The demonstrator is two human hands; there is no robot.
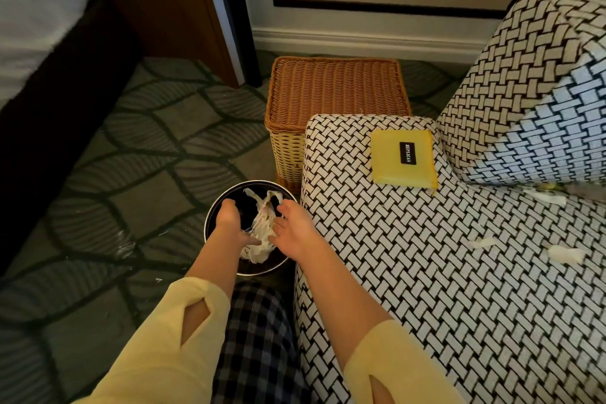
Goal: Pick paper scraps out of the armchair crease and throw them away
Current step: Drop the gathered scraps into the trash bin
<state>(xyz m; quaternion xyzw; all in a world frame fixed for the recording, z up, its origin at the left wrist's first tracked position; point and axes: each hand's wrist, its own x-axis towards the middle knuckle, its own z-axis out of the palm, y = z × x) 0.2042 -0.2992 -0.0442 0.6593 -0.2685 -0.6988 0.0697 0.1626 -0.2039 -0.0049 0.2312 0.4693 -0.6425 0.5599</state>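
Yellow sleeves [157,354] lowest; over the bin [254,185], lower centre, paper scraps [262,233] are touched by the spread right hand [293,229]; whether the left hand [229,223] grips them cannot be told.

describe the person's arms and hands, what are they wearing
The left hand and right hand are bare, no gloves or rings showing. The left sleeve and right sleeve are pale yellow, each with a pointed cut-out near its cuff.

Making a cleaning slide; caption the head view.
Left hand and right hand flank crumpled paper scraps over a round black bin beside the patterned armchair; more scraps lie on its seat.
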